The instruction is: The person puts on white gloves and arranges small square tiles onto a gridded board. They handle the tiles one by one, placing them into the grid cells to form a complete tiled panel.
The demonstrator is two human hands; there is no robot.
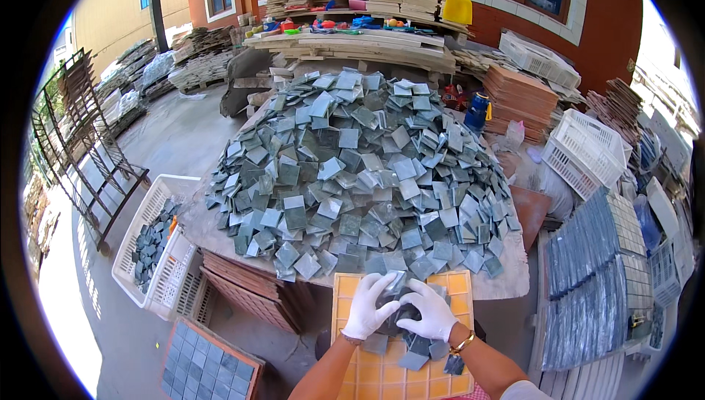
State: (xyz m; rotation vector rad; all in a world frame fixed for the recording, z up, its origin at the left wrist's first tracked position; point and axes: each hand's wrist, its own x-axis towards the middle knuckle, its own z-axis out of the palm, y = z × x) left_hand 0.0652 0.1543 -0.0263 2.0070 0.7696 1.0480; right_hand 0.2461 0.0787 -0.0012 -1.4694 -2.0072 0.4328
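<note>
A yellow gridded tray lies in front of me at the table's near edge. Over it, my white-gloved left hand and my right hand curve toward each other, fingers bent around a cluster of grey-green square stone tiles. The fingers partly hide how many tiles each hand grips. Several loose tiles lie at angles across the tray's grid, below and between my hands. Just beyond the tray rises a big heap of the same tiles on a pale tabletop.
A white crate of tiles stands at the left, near a tile-filled panel and stacked brown trays. Wrapped tile stacks, white crates and a blue flask are on the right. A metal rack stands far left.
</note>
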